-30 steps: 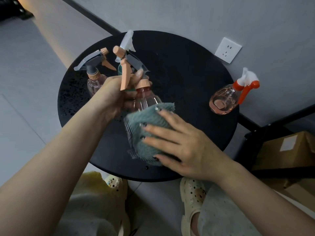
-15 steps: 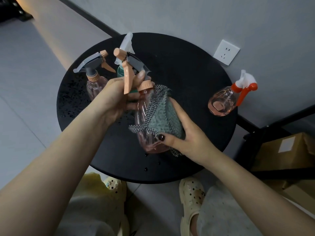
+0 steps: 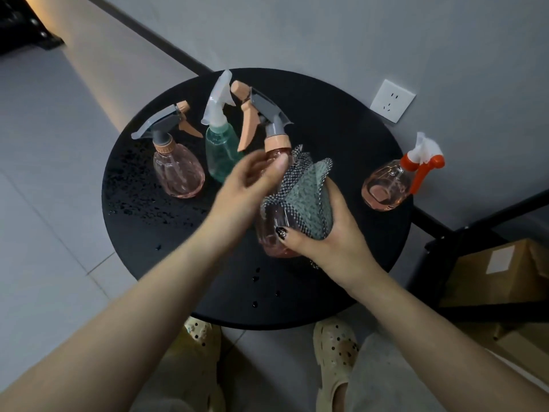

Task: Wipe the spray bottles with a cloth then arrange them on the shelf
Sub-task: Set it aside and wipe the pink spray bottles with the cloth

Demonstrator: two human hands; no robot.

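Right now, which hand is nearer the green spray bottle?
Left. The left hand sits just right of the green spray bottle, overlapping its lower edge in view. The right hand is farther right, holding the cloth around the pink bottle.

left hand (image 3: 252,179) blurred, cardboard box (image 3: 505,272) cropped

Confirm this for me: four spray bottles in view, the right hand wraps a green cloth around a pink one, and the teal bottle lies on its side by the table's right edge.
One detail is off. The head view shows the teal translucent spray bottle standing upright at the back left of the round black table. The bottle on its side by the right edge is the pink one with the orange-red trigger. The rest holds: four bottles, and the right hand wraps the green cloth around a pink bottle.
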